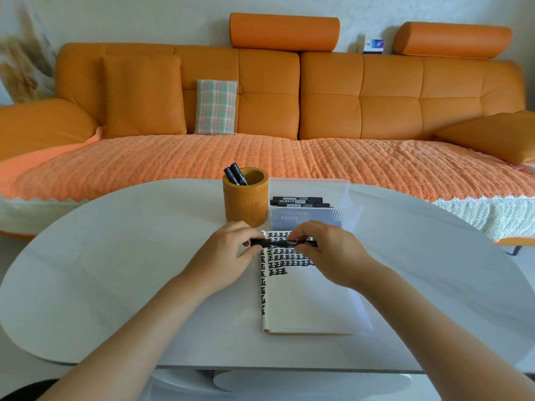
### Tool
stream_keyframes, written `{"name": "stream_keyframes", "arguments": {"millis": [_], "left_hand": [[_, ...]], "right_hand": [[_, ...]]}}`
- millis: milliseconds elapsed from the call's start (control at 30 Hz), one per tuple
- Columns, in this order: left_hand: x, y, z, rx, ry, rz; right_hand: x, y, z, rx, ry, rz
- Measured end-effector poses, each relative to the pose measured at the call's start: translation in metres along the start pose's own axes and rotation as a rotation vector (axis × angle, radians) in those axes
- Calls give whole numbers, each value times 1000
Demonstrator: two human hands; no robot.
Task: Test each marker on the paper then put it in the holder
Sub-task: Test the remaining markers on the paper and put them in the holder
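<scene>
On the white table (115, 270) the orange-brown holder (246, 201) stands left of centre. Two black markers in the holder (236, 173) lean against its left rim, their pale printing too small to read.

Just in front of the holder, the left hand (231, 250) pinches the left end of a black marker (282, 243) between curled fingers and thumb. The marker lies level, crosswise, above the top edge of the paper (304, 302). It spans the gap between both hands, and the pale lettering on its barrel is not legible. The upper part and left margin of the paper carry rows of thick black character-like strokes, and the rest is bare.

The right hand (333, 250) pinches the marker's right part, fingertips on top and thumb below.

Behind it sits a clear plastic box (341, 198) holding more markers (299, 201). Their white labels seem to include "700", and the rest is unreadable.

On the ledge behind the orange sofa (376, 96) a blue-and-white packet (374, 45) shows blurred print.
</scene>
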State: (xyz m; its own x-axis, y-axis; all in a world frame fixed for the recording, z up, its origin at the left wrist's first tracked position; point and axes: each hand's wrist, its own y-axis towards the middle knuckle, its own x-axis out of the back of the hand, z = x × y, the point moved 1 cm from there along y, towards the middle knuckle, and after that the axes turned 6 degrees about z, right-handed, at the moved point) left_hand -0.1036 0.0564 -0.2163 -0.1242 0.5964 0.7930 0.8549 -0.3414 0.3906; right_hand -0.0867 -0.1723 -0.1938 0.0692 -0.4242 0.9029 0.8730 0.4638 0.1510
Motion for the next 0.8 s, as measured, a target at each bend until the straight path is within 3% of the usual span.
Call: {"name": "stream_keyframes", "arguments": {"millis": [300,567,800], "left_hand": [[-3,1,-3,-4,-52,117],[6,2,-1,-48,-50,98],[10,3,-7,-177,23,21]], "right_hand": [[-14,1,4,118,94,-7],[-19,-1,11,248,-52,-252],[-15,0,17,190,-1,-120]]}}
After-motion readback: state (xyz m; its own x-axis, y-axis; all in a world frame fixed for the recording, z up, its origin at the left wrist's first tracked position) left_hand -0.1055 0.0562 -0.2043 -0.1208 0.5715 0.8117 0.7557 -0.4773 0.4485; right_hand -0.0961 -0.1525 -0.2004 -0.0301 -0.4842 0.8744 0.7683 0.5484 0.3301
